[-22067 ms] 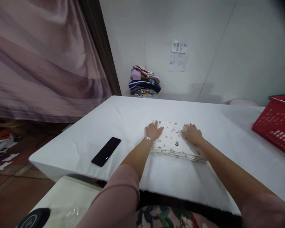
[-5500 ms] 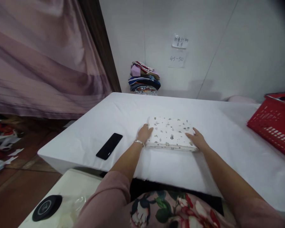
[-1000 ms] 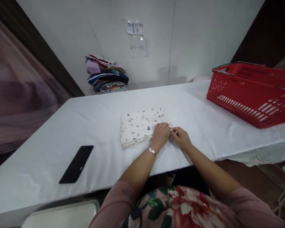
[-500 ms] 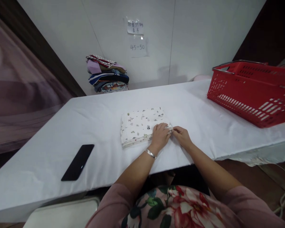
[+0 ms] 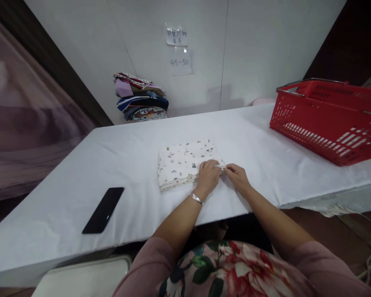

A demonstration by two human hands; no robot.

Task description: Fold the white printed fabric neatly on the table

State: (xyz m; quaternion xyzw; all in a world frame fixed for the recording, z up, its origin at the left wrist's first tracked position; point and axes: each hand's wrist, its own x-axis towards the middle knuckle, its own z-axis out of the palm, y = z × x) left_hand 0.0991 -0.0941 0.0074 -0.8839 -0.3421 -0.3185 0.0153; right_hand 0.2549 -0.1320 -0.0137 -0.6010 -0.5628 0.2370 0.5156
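Observation:
A folded white cloth [image 5: 182, 161] with a small scattered print lies in several layers on the white-covered table [image 5: 136, 156]. My left hand [image 5: 208, 175], a silver bangle at its wrist, rests on the cloth's near right corner with its fingers curled over the edge. At that same corner my right hand [image 5: 237, 176] pinches the layers' edge between thumb and fingers. The two hands are close together, and the left thumb is partly hidden.
A black phone [image 5: 103, 210] lies on the table at the left. On the right stands a red plastic basket [image 5: 321, 123] with metal handles. Behind the table's far edge is a stack of folded fabrics [image 5: 141, 99]. Paper signs [image 5: 179, 62] are taped to the wall.
The view has shifted very slightly. Both hands stay at the cloth's near right corner, and nothing else has visibly moved.

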